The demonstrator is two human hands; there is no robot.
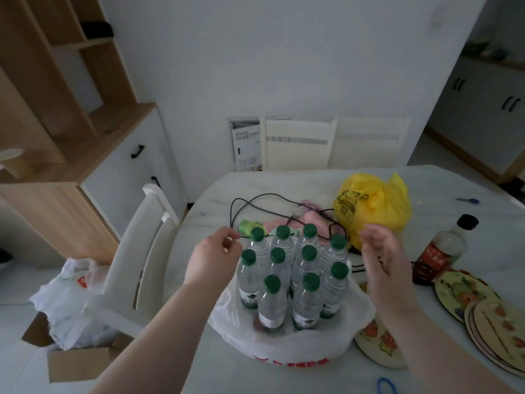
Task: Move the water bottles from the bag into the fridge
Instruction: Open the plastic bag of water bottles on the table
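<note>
On the table (284, 183), a knotted yellow bag (372, 206) sits toward the far edge beside a looping black cable (255, 198), a sauce bottle (443, 251) stands by stacked round mats (483, 314) near the right edge, and a white chair (142, 251) stands at the left edge.

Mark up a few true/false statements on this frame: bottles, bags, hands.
1. The water bottles all have green caps. True.
2. The water bottles lie on their sides. False: they stand upright in the white bag.
3. The right hand grips a bottle. False: it is open beside them and holds nothing.
4. A yellow bag sits on the table beyond the bottles. True.
5. The sauce bottle has a green cap. False: its cap is black.
</note>
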